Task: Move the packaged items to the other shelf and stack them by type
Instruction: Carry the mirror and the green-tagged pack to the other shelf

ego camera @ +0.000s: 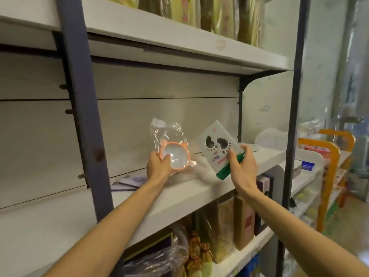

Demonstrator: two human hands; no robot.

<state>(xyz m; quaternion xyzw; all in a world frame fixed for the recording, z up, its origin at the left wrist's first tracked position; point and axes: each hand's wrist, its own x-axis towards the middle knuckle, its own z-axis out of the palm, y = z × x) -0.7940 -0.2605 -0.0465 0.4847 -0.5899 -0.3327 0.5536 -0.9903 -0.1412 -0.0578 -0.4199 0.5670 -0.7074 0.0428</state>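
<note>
Head cam, only view I've got. Both arms reach up to the middle shelf [209, 188] of a white rack w/ dark blue posts [79, 96].

Left hand [158, 165] grips a clear plastic bag [169, 142] w/ a round orange-rimmed item inside – fingers curl round the lower left edge of the rim, thumb on the clear front. The bag is held upright just above the shelf board, its crinkled top standing free.

Right hand [242, 166] pinches a flat white card pack [218, 148] w/ two bean-shaped cut-outs and paw-print holes – fingers at its lower right corner, where a green strip [229, 166] runs along the bottom edge. The pack is tilted, top leaning left and back, lower end just over the shelf's front half. Can't tell if it touches the board. The two items are near each other, not touching.

On the same shelf, left of my left wrist, a few flat purple packets [127, 182] lie on the board. Between the two hands sth whitish and blurred sits on the shelf – can't make it out.

Shelf above holds upright yellow-green packs [219, 15]. Shelf below holds brown boxes [243, 222] and wrapped goods [159, 256]. Far right, an orange-framed rack [327, 176] stands well apart.
</note>
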